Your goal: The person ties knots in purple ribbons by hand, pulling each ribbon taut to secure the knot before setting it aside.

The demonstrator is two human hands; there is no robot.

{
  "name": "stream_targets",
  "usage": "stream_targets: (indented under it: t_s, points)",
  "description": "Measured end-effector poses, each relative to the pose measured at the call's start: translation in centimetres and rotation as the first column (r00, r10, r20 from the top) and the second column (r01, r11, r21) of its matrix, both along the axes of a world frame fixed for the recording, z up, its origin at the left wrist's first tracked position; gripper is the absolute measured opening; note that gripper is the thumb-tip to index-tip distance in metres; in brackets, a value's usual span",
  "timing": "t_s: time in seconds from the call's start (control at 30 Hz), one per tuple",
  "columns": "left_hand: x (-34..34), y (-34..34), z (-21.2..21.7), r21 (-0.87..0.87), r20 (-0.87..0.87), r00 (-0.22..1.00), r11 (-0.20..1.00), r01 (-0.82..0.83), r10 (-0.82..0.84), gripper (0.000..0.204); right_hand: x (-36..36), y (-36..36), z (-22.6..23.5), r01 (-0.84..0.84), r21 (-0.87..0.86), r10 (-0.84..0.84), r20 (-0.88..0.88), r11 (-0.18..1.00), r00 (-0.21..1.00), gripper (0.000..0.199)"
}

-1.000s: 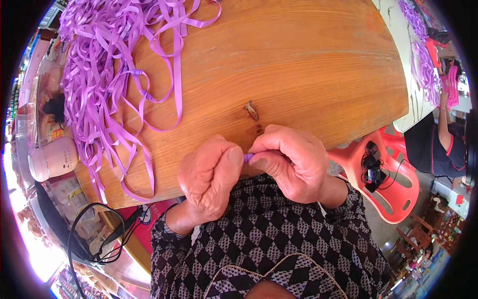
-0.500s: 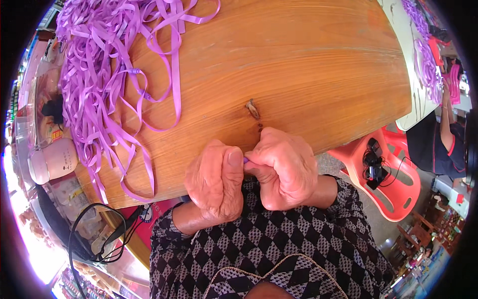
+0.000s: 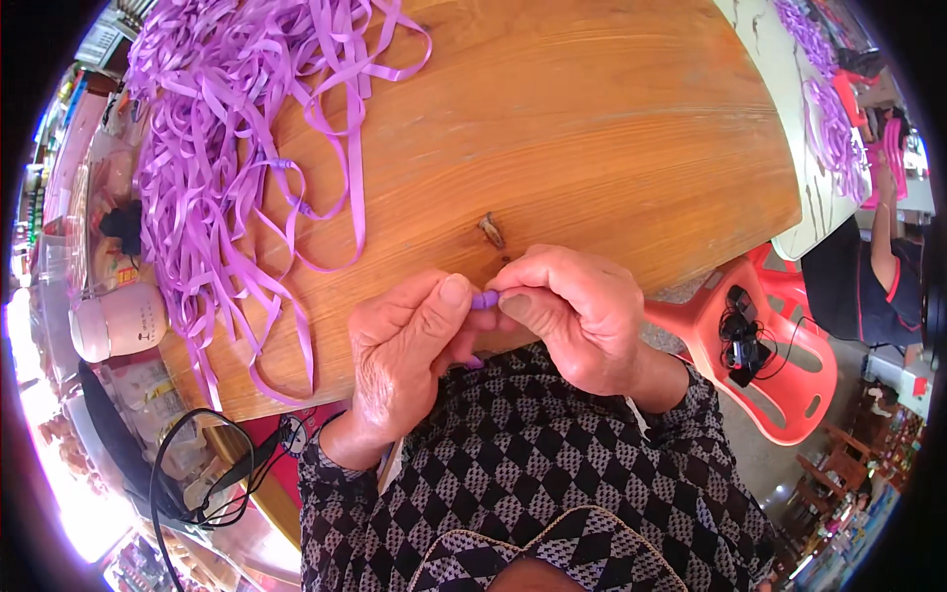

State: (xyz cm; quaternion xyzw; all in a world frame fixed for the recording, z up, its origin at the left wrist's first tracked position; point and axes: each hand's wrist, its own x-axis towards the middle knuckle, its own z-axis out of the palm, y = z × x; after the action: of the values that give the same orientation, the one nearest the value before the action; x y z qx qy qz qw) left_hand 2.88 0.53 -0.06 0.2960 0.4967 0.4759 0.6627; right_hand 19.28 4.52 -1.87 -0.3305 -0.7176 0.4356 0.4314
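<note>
At the table's near edge, my left hand (image 3: 406, 347) and my right hand (image 3: 577, 311) pinch a small purple barrel-shaped piece (image 3: 484, 299) between their thumbs and fingers, one at each end. It resembles the connectors on the ribbons, but its exact kind is too small to make out. Just below the left fingers a second purple bit (image 3: 474, 363) shows; most of it is hidden. To the left lies a large tangled heap of purple ribbon straps (image 3: 212, 128). On one loose loop sits a small purple connector (image 3: 281, 164).
The wooden table (image 3: 592, 128) has a dark knot. A whitish jar (image 3: 120, 323) stands left, near black cables (image 3: 212, 493). On the right, a red plastic stool (image 3: 764, 370) carries black corded devices (image 3: 742, 335). Beyond it is another person's arm (image 3: 883, 227), beside a pale table (image 3: 819, 187).
My hands were closed tightly together, mostly covering the purple piece. They have now drawn slightly apart, and the piece shows between the fingertips. The view has shifted a little.
</note>
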Motion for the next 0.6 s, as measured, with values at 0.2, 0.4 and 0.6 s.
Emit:
stream_targets:
  t_s: [0.2, 0.4, 0.6]
  points:
    - [-0.6, -0.2, -0.4, -0.072, 0.135, 0.99, 0.997, 0.042, -0.032, 0.028, -0.2, 0.1, 0.0, 0.013, 0.12, -0.018, 0.047, 0.993, 0.999, 0.014]
    - [0.2, -0.6, -0.2, -0.136, 0.16, 0.98, 0.986, -0.099, 0.12, 0.024, -0.5, -0.2, 0.7, -0.014, 0.22, -0.016, 0.133, 0.975, 0.991, 0.029]
    - [0.6, -0.8, 0.0, -0.099, 0.197, 0.971, 0.988, -0.121, 0.138, 0.021, -0.8, 0.0, 0.5, -0.005, 0.253, -0.044, 0.188, 0.968, 0.981, 0.037]
